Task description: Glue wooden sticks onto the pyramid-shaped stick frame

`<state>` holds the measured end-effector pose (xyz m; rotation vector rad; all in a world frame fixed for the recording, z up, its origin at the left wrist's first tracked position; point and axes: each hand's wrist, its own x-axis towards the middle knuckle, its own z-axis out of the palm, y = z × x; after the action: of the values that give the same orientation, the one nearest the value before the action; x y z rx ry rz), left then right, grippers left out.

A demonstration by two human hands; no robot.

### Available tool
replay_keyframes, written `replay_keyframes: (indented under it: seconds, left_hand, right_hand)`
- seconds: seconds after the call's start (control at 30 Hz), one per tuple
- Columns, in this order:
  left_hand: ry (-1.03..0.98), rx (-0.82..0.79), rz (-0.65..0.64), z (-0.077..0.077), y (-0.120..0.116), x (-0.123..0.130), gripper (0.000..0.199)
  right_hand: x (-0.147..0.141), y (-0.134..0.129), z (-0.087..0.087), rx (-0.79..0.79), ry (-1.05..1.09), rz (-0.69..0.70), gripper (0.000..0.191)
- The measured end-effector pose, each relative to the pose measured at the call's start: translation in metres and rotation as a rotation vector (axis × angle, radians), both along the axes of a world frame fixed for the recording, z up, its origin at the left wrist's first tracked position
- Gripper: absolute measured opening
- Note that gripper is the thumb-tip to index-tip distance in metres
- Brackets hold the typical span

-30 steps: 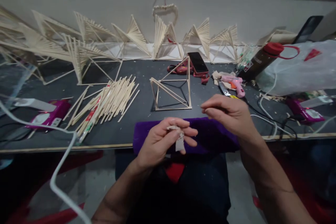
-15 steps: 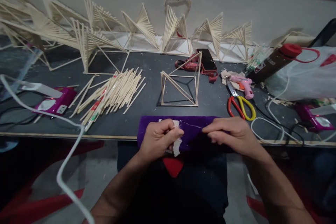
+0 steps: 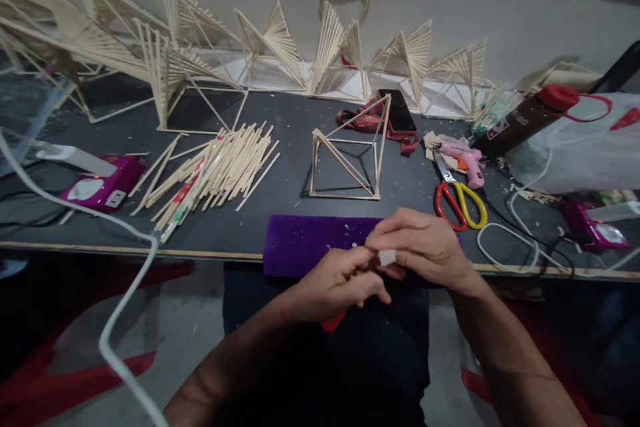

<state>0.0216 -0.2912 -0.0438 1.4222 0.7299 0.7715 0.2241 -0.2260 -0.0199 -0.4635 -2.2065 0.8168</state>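
My two hands meet above the right half of a purple cloth-covered pad [image 3: 295, 243] at the table's front edge. Closed fingers of my right hand [image 3: 425, 247] grip a small pale paper scrap [image 3: 387, 257]; part of it is hidden behind them. My left hand [image 3: 345, 280] touches the right fingertips with its index finger, its thumb stretched out apart below. Just beyond the pad stands an open frame of thin wooden sticks [image 3: 345, 197], with slanting sticks rising from a square base.
Loose sticks [image 3: 235, 170] lie in a pile to the left, beside a magenta box [image 3: 103, 183] and a white cable [image 3: 125, 300]. Scissors [image 3: 460, 203], a pink glue gun [image 3: 467, 160] and a dark bottle [image 3: 525, 120] are at right. Several stick models [image 3: 275, 47] line the wall.
My left hand has moved right and met my right hand, which has shifted slightly left. The pale scrap, earlier in my left hand, is now between the right fingers. The thin strand no longer shows.
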Motion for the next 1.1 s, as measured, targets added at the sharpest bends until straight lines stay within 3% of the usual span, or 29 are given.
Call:
replay_keyframes:
  seconds: [0.1,0.17,0.23,0.37,0.43,0.53,0.6,0.7,0.83,0.97,1.1]
  left_hand:
    - [0.362,0.448,0.139,-0.007,-0.002,0.004,0.041]
    - [0.529,0.689,0.206,-0.012,0.0,0.006,0.042]
    - [0.606,0.819,0.226,-0.016,0.002,0.007,0.04]
    - [0.701,0.933,0.225,-0.022,0.006,0.006,0.025]
    - [0.717,0.984,0.233,-0.024,0.007,0.005,0.027]
    - [0.578,0.976,0.284,-0.021,0.009,0.001,0.025]
    - [0.422,0.879,0.357,-0.014,0.01,-0.003,0.016]
    - [0.277,0.737,0.487,-0.003,0.013,-0.011,0.017]
    - [0.297,0.637,0.616,0.005,0.019,-0.022,0.013]
    - [0.355,0.566,0.776,0.001,0.022,-0.033,0.013]
    - [0.4,0.537,0.77,-0.01,0.022,-0.036,0.013]
  right_hand:
    - [0.013,0.008,0.001,-0.054,0.048,-0.359,0.016]
    - [0.015,0.01,0.003,-0.083,0.08,-0.498,0.015]
    - [0.011,0.008,0.005,-0.07,0.037,-0.436,0.017]
    - [-0.009,-0.002,0.007,0.009,-0.202,-0.087,0.027]
    - [-0.015,-0.004,0.005,0.045,-0.279,0.026,0.027]
    - [-0.011,0.0,0.0,0.023,-0.218,0.096,0.024]
    - [-0.003,0.005,-0.004,-0.046,-0.146,0.061,0.021]
    - [0.006,0.011,-0.008,-0.203,-0.057,-0.135,0.009]
    - [0.005,0.012,-0.01,-0.356,0.037,-0.342,0.008]
    - [-0.009,0.013,-0.01,-0.261,-0.034,-0.343,0.011]
    - [-0.026,0.018,-0.017,-0.124,-0.228,-0.258,0.012]
